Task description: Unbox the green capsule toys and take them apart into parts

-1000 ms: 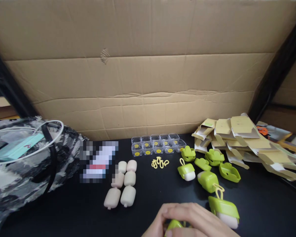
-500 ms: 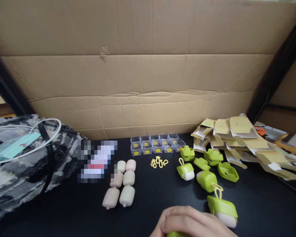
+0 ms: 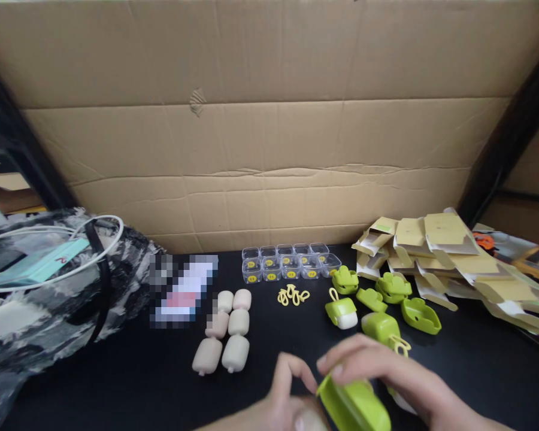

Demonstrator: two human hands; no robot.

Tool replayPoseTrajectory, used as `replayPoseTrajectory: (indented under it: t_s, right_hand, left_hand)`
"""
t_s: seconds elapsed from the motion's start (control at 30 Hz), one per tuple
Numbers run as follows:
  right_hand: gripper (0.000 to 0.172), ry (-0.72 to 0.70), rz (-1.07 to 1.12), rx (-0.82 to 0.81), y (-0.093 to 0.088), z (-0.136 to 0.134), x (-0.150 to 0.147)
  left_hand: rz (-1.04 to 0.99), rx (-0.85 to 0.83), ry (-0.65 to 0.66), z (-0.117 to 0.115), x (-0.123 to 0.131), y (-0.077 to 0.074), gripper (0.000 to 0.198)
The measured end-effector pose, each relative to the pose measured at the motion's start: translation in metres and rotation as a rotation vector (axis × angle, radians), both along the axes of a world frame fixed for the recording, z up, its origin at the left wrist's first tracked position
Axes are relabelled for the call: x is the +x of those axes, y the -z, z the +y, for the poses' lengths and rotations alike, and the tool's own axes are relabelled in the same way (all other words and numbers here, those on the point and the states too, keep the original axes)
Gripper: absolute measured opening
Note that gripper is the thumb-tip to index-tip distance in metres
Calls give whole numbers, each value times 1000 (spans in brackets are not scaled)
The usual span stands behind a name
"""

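Observation:
At the bottom edge, my right hand (image 3: 386, 368) grips a lime-green silicone case (image 3: 357, 404), fingers over its top. My left hand (image 3: 285, 398) is beside it, index finger bent against the case's left edge. Low in that hand a pale rounded piece (image 3: 312, 420) shows, partly hidden by the thumb and cut off by the frame. Beyond my hands lie a green case with a white capsule in it (image 3: 341, 312) and another filled green case (image 3: 381, 329); a third (image 3: 402, 401) is mostly hidden behind my right hand. Several green shells (image 3: 421, 315) lie behind these.
Several cream and pinkish capsules (image 3: 236, 353) stand in two columns at left. Yellow loops (image 3: 291, 295) lie before clear plastic boxes (image 3: 291, 269) with yellow stickers. Flattened cartons (image 3: 444, 239) pile up at right. A camouflage-patterned bundle (image 3: 126, 281) with white cable lies left; cardboard (image 3: 260, 137) backs the black table.
My left hand has come into view at the bottom. My right hand has shifted right and lifted, showing more of the green case. The whole view has shifted slightly.

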State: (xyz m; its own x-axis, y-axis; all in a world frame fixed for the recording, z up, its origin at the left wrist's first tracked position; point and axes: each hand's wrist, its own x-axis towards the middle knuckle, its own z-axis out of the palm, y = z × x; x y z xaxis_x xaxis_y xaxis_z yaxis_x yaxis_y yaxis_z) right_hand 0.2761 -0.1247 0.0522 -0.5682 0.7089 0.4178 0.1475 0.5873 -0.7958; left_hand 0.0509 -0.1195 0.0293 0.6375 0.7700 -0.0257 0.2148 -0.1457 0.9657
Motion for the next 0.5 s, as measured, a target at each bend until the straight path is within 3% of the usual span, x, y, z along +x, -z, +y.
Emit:
replayPoseTrajectory:
  t_s: [0.07,0.13,0.27,0.4,0.5]
  right_hand:
    - [40,136,56,72,4,1,5]
    - [45,189,64,117,3,2,10]
    - [43,127,39,114,-2,0,11]
    - [30,-17,113,67,-8,-5,5]
    - [29,-46,124,39,-12,-6,2]
  left_hand:
    - [40,75,-56,7,-7,-13,32]
    - [164,276,-145,20,-10,-30,31]
    - [523,722,-165,59,-10,-56,36]
    - [762,818,-144,92,-11,-57,27]
    - [835,814,-127,102,-15,-51,28]
